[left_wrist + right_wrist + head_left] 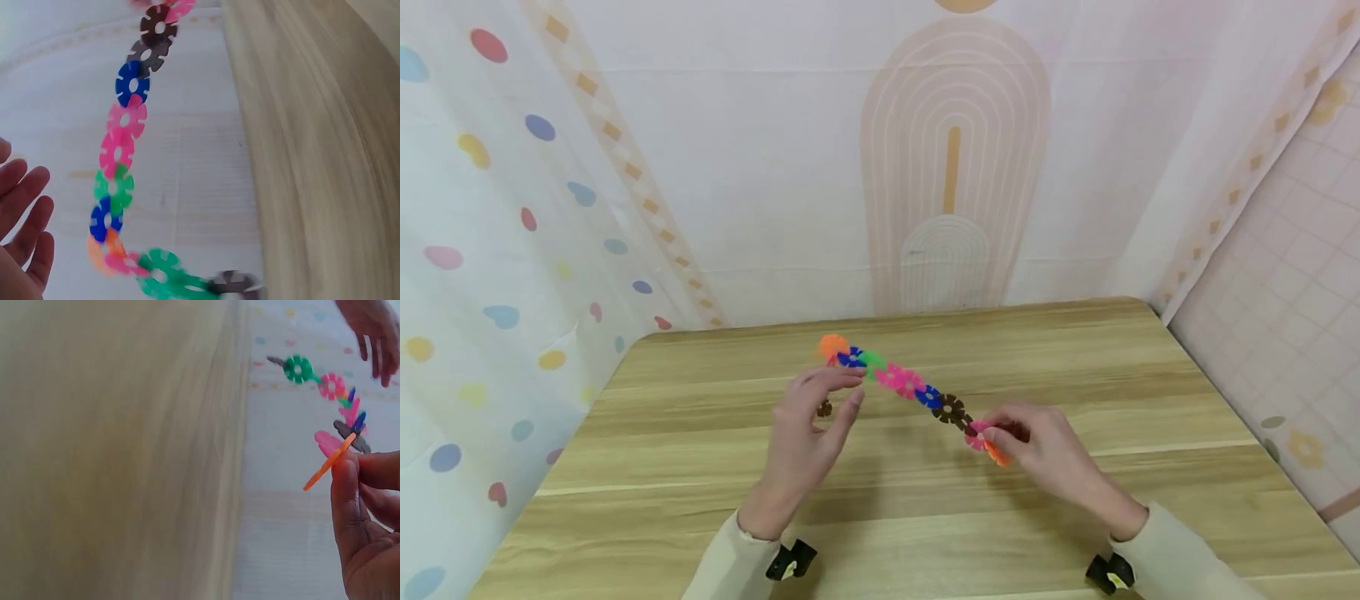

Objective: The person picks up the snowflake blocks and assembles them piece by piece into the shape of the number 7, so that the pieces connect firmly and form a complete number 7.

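The right hand (1045,450) pinches one end of a chain of plastic snowflake discs (904,383), thumb and forefinger closed on the orange disc (329,462) at that end; the right wrist view shows this grip plainly, with a pink disc (326,442) and a brown disc (350,436) just beyond the fingertips. From that grip the chain runs up and away to the left, held in the air above the wooden surface (700,500).

The left hand (808,437) is at the other part of the chain, its fingers extended and loosely bent, the fingertips near the blue and green discs (861,360). In the left wrist view the fingers (25,212) are straight and apart from the chain, which hangs just beside them, so this hand is open and grips nothing. Another orange disc (832,345) sticks out past the left fingertips, on the far side of them. A small brown disc (824,408) shows just under the left hand's fingers; whether it hangs from the chain or lies on the surface cannot be told.

Both wrists carry pale sleeves (1180,558).
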